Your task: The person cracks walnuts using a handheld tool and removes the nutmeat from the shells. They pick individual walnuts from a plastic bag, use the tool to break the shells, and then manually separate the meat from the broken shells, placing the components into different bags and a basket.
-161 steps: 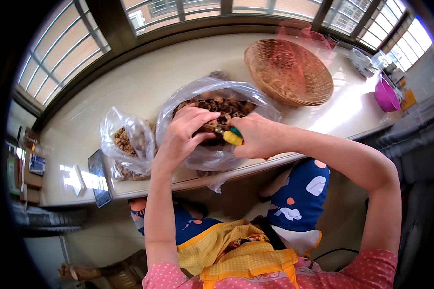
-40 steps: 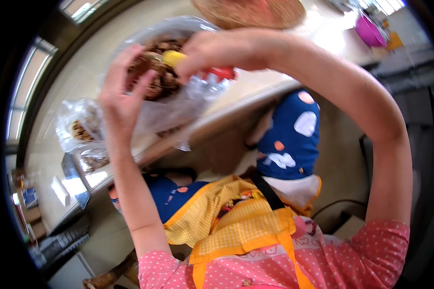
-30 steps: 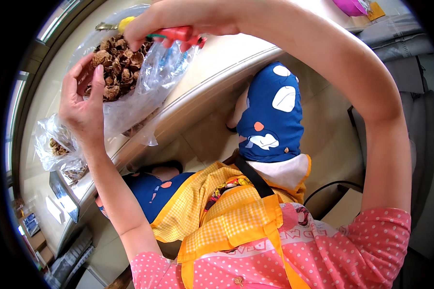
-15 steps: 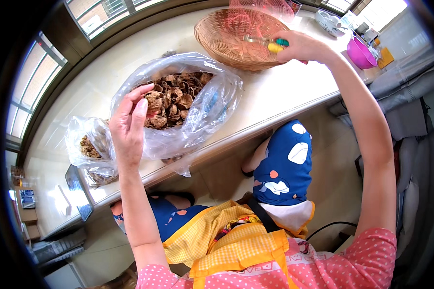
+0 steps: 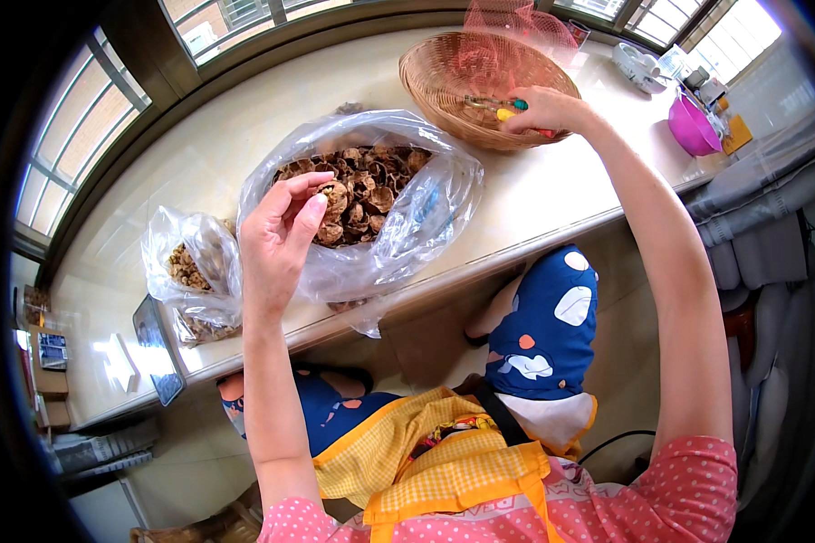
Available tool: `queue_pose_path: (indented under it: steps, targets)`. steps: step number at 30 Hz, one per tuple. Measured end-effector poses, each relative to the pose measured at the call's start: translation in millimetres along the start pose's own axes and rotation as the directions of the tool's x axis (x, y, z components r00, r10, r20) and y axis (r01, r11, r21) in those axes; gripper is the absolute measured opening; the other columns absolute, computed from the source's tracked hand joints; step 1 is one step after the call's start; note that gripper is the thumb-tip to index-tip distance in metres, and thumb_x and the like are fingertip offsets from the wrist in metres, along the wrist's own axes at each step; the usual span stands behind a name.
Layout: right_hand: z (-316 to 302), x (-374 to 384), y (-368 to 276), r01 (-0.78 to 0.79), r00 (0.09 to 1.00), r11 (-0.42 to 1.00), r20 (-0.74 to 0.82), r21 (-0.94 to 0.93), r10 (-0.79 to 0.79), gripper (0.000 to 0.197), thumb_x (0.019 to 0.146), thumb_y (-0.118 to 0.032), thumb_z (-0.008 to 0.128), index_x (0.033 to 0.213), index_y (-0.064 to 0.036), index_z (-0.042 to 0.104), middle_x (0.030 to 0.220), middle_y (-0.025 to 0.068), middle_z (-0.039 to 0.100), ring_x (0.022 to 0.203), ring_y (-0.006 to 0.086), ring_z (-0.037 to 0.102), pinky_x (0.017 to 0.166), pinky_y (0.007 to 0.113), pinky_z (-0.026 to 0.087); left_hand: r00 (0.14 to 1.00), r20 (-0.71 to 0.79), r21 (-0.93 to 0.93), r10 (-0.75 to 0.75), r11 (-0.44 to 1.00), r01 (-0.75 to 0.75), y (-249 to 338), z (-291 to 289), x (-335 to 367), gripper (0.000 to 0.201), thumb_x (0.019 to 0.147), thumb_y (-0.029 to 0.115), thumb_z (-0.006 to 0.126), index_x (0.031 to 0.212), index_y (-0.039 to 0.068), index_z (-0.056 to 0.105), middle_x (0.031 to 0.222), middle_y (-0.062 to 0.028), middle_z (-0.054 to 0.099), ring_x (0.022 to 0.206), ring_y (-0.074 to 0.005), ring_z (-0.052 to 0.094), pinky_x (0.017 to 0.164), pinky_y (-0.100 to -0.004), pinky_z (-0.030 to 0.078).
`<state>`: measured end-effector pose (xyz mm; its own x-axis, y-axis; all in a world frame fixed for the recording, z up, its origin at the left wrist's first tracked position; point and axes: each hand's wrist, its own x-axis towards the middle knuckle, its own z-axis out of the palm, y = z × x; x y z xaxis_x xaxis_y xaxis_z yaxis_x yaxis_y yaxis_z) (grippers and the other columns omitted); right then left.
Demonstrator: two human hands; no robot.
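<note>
My left hand [image 5: 285, 222] pinches a cracked walnut [image 5: 334, 201] between thumb and fingers, with a bit of pale kernel showing. It hangs over a large clear plastic bag [image 5: 457, 185], whose open mouth shows many brown walnut shells [image 5: 380, 197]. Farther off to the right, my right hand [image 5: 552, 110] is closed round the handles of what looks like a metal nutcracker [image 5: 505, 114] with green and yellow handle ends. That tool is inside the rim of a round wicker basket [image 5: 435, 77]; its jaws are too small to make out.
Red netting [image 5: 507, 27] lies at the basket's far side. A smaller clear bag [image 5: 167, 231] with walnut kernels [image 5: 186, 269] stands at left, near a dark tablet [image 5: 157, 348]. A magenta bowl [image 5: 693, 127] and a white bowl [image 5: 638, 68] sit far right. The counter edge [image 5: 516, 244] curves before my knees.
My right hand has lowered the nutcracker toward the basket. My left hand has turned the walnut, and pale kernel now shows. The whole view has shifted slightly.
</note>
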<state>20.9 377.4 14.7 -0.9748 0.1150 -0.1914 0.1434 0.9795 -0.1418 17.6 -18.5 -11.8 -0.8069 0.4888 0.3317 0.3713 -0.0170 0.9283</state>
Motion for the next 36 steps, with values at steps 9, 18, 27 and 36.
queue_pose_path:
  steps: [9, 18, 27, 36]
  targets:
    - [-4.0, -106.1, -59.5, 0.369, 0.895, 0.892, -0.360, 0.260, -0.265, 0.027, 0.080, -0.023, 0.071, 0.095, -0.0007, 0.066, 0.083, 0.0090, 0.065, 0.076, 0.0181, 0.061, 0.072, 0.030, 0.049, 1.000, 0.004, -0.006, 0.013, 1.000, -0.013, -4.7, -2.1, 1.7, 0.023, 0.094, 0.006, 0.056, 0.115, 0.002, 0.064, 0.096, -0.0014, 0.063, 0.084, -0.0056, 0.056, 0.076, -0.0195, 0.047]
    - [112.7, -284.6, -60.9, 0.235, 0.835, 0.910, 0.409, 0.341, -0.368, 0.015, 0.076, -0.012, 0.069, 0.085, -0.0048, 0.060, 0.078, 0.0104, 0.064, 0.073, 0.0271, 0.064, 0.065, 0.033, 0.052, 0.999, -0.020, 0.006, 0.039, 0.999, -0.039, -7.6, -1.2, 1.9, 0.023, 0.095, 0.010, 0.057, 0.114, 0.003, 0.065, 0.098, -0.0022, 0.064, 0.084, -0.0071, 0.058, 0.076, -0.0214, 0.049]
    - [157.2, -332.9, -63.4, 0.439, 0.894, 0.898, 0.109, -0.028, -0.434, 0.013, 0.076, -0.011, 0.061, 0.085, -0.0059, 0.054, 0.078, 0.0084, 0.052, 0.072, 0.0244, 0.060, 0.061, 0.034, 0.052, 1.000, -0.009, -0.155, -0.012, 0.988, 0.010, -3.7, 1.8, 2.5, 0.022, 0.093, 0.009, 0.059, 0.113, 0.002, 0.065, 0.094, -0.0015, 0.064, 0.083, -0.0066, 0.059, 0.078, -0.0216, 0.051]
    - [144.8, -333.2, -58.1, 0.474, 0.872, 0.880, 0.147, -0.012, -0.467, 0.017, 0.074, -0.008, 0.060, 0.090, -0.0049, 0.054, 0.084, 0.0094, 0.051, 0.078, 0.0240, 0.059, 0.064, 0.033, 0.053, 0.999, -0.015, -0.173, -0.032, 0.985, 0.029, -9.6, -8.6, 4.0, 0.025, 0.093, 0.014, 0.058, 0.114, 0.002, 0.064, 0.098, -0.0036, 0.067, 0.079, -0.0085, 0.062, 0.074, -0.0234, 0.051]
